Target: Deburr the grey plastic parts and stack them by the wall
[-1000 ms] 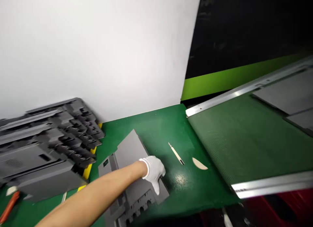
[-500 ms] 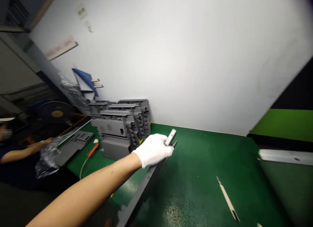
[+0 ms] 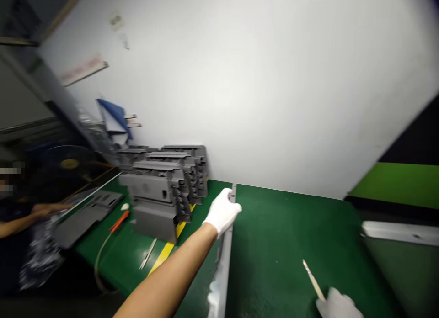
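Note:
My left hand (image 3: pixel 222 213), in a white glove, is closed on the top edge of a grey plastic panel (image 3: pixel 223 258). The panel stands on its edge, seen edge-on, on the green table (image 3: pixel 274 245). At the bottom right my gloved right hand (image 3: pixel 338 304) is closed round the lower end of a thin scalpel-like knife (image 3: pixel 310 274). The knife's blade points up and to the left.
A row of grey plastic panels (image 3: pixel 164 190) stands against the white wall at the left. Red-handled cutters (image 3: pixel 118 221) and tweezers (image 3: pixel 148 254) lie near it. Another person's arm (image 3: pixel 30 215) works at the far left. A conveyor's metal rail (image 3: pixel 401 232) is at the right.
My view swung left from the conveyor to the stacked panels. My left hand lifted the flat grey panel and stood it on edge. My right hand came in and took the knife.

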Action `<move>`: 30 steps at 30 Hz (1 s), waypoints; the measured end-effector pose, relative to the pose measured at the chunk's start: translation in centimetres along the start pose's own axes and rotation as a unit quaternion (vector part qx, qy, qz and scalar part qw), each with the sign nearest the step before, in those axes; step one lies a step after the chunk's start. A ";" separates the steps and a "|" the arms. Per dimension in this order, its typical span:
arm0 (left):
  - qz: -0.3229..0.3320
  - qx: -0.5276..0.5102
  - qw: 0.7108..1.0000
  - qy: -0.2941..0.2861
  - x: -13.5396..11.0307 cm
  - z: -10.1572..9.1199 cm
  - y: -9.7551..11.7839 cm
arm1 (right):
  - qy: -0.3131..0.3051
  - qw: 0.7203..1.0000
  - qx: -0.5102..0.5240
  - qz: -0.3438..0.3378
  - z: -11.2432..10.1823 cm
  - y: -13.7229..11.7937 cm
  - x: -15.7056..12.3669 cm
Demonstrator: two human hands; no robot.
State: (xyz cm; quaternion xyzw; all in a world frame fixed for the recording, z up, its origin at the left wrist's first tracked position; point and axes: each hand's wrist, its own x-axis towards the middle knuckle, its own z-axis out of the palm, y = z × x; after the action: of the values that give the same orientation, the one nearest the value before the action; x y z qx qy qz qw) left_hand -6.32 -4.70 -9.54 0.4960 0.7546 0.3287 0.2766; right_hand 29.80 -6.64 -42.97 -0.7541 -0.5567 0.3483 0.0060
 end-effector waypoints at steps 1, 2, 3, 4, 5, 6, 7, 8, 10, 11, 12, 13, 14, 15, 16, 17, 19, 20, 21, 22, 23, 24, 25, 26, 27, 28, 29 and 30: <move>0.012 -0.005 1.000 0.000 0.3 0.3 0.0 | 0.016 1.000 0.019 -0.015 0.0 -0.5 -0.4; 0.016 -0.013 1.000 -0.001 0.6 0.5 0.0 | 0.035 0.998 0.041 -0.026 0.1 -1.0 -0.7; 0.011 -0.024 1.000 -0.005 0.9 0.5 0.1 | 0.054 0.996 0.059 -0.028 0.2 -1.4 -1.0; -0.001 -0.035 0.999 -0.012 1.3 0.4 0.3 | 0.068 0.994 0.075 -0.028 0.4 -1.7 -1.1; -0.016 -0.046 0.999 -0.024 1.5 0.3 0.6 | 0.075 0.993 0.088 -0.022 0.4 -2.0 -1.3; -0.029 -0.061 0.997 -0.037 1.7 0.1 1.0 | 0.074 0.992 0.096 -0.014 0.5 -2.2 -1.4; -0.041 -0.079 0.995 -0.052 1.7 0.0 1.4 | 0.070 0.992 0.101 -0.010 0.5 -2.3 -1.6; -0.047 -0.098 0.992 -0.070 1.7 0.0 1.9 | 0.067 0.992 0.106 -0.011 0.4 -2.5 -1.9; -0.053 -0.127 0.986 -0.099 1.6 0.3 2.7 | 0.057 0.988 0.141 -0.023 0.1 -3.1 -3.0; -0.057 -0.132 0.984 -0.106 1.6 0.7 3.0 | 0.043 0.982 0.179 -0.028 -0.3 -3.5 -3.8; -0.062 -0.132 0.984 -0.107 1.6 1.1 3.2 | 0.020 0.973 0.230 -0.027 -0.7 -4.0 -4.8; -0.067 -0.130 0.984 -0.105 1.6 1.6 3.4 | -0.017 0.956 0.293 -0.022 -1.3 -4.6 -6.1; -0.071 -0.128 0.984 -0.101 1.6 2.1 3.6 | -0.060 0.932 0.357 -0.013 -2.0 -5.3 -7.5; -0.072 -0.126 0.985 -0.096 1.4 2.6 3.8 | -0.105 0.903 0.416 -0.012 -2.8 -5.9 -9.1; -0.071 -0.124 0.985 -0.094 1.2 3.1 4.0 | -0.142 0.870 0.472 -0.023 -3.7 -6.4 -10.9; -0.070 -0.122 0.986 -0.092 0.8 3.6 4.2 | -0.158 0.839 0.519 -0.037 -4.6 -6.8 -12.8; -0.071 -0.120 0.986 -0.092 -0.2 4.3 4.7 | -0.193 0.804 0.559 -0.060 -6.5 -7.6 -16.7; -0.069 -0.120 0.986 -0.093 -0.7 4.6 4.9 | -0.195 0.806 0.555 -0.066 -7.5 -7.9 -18.6; -0.064 -0.122 0.986 -0.092 -1.1 4.8 5.0 | -0.187 0.817 0.540 -0.081 -8.4 -8.3 -20.5; -0.057 -0.123 0.987 -0.087 -1.4 5.0 5.1 | -0.181 0.834 0.511 -0.104 -9.3 -8.6 -22.2; -0.050 -0.121 0.988 -0.080 -1.7 5.2 5.2 | -0.177 0.850 0.481 -0.124 -10.1 -9.0 -23.8; -0.042 -0.116 0.990 -0.068 -1.9 5.4 5.3 | -0.194 0.858 0.455 -0.137 -10.8 -9.4 -25.2; -0.034 -0.110 0.992 -0.055 -2.1 5.6 5.3 | -0.215 0.861 0.435 -0.151 -11.6 -9.9 -26.4; -0.030 -0.106 0.993 -0.040 -2.2 5.8 5.3 | -0.240 0.858 0.422 -0.168 -12.2 -10.3 -27.4; -0.026 -0.104 0.994 -0.026 -2.3 5.9 5.2 | -0.264 0.851 0.414 -0.187 -12.9 -10.8 -28.4; -0.018 -0.104 0.994 -0.011 -2.4 6.1 5.2 | -0.279 0.845 0.407 -0.206 -13.6 -11.3 -29.2; -0.006 -0.107 0.994 0.006 -2.6 6.3 5.1 | -0.287 0.844 0.396 -0.220 -14.3 -11.8 -30.0; 0.007 -0.110 0.994 0.021 -2.7 6.5 5.0 | -0.285 0.853 0.376 -0.225 -14.9 -12.3 -30.8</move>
State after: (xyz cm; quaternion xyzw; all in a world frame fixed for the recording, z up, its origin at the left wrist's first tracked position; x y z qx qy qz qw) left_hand 2.34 -4.34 -9.55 0.4608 0.7158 0.4220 0.3117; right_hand 23.26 -22.32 -10.82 -0.4168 -0.5150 0.7195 0.2083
